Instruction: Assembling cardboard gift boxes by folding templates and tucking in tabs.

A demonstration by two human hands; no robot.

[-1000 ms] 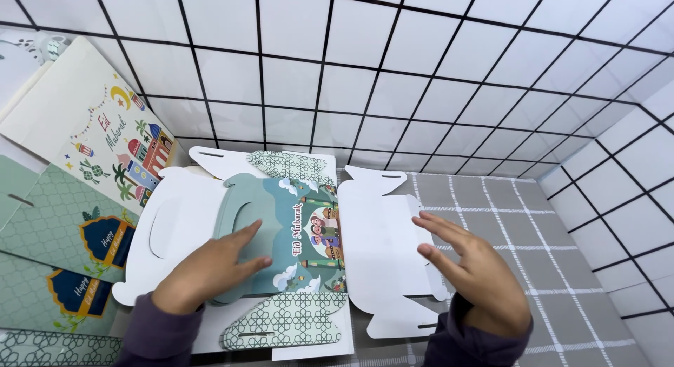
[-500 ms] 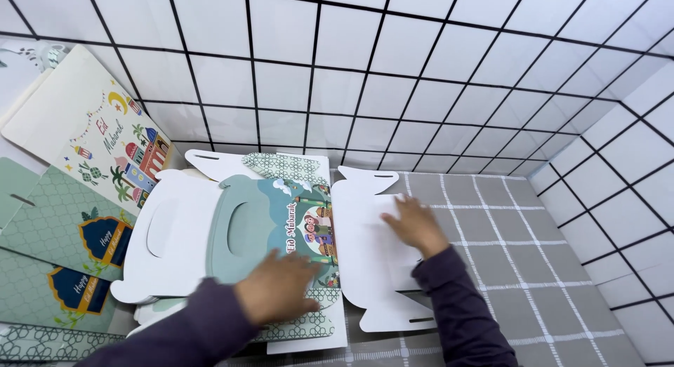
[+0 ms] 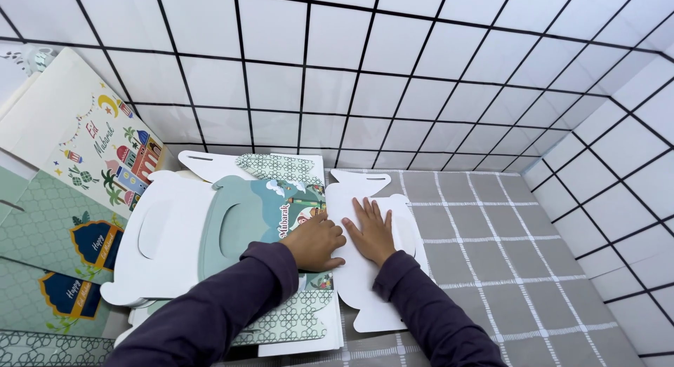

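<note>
A flat die-cut cardboard box blank [image 3: 175, 241] lies unfolded on the grey checked cloth [image 3: 505, 262], white inside with a teal printed panel [image 3: 246, 219] folded over its middle. My left hand [image 3: 314, 242] is curled, knuckles pressing on the printed panel's right edge. Right beside it, my right hand [image 3: 370, 230] lies flat, fingers spread, on the blank's white right flap [image 3: 365, 297]. Neither hand grips anything. Both sleeves are dark purple.
A stack of similar printed blanks [image 3: 295, 325] lies under the one being pressed. More flat printed sheets [image 3: 63, 219] lean and lie at the left. White tiled walls [image 3: 393, 79] close in the back and right side.
My left hand has moved up from the panel's lower edge to its right edge. My right hand has slid left on the white flap and now lies beside the left hand.
</note>
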